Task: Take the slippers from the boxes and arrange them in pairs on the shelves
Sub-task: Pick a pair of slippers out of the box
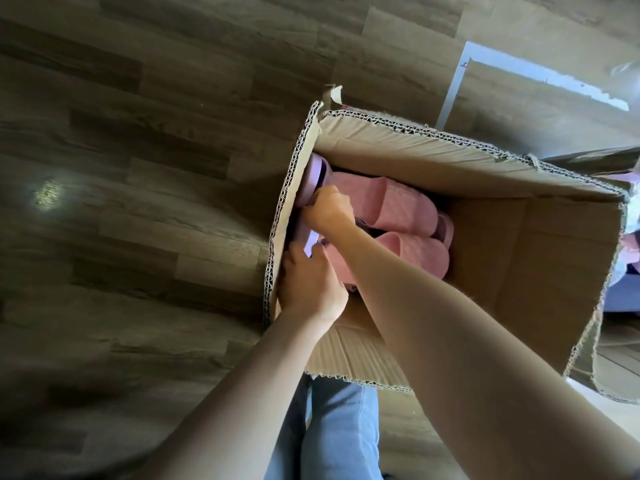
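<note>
Wood-look plank floor, open cardboard box right of centre, my jeans leg at the bottom edge. Pink slippers lie packed mid-box, and two lilac ones stand against the box's left wall. My right grip is curled round the upper lilac slipper. My left grip pinches the lower lilac slipper, fingertips partly hidden. I judge them light, soft foam, squashy, not fragile. Best hold is probably across the strap or the sole edge, lifting up along the wall. No shelves in view.
</note>
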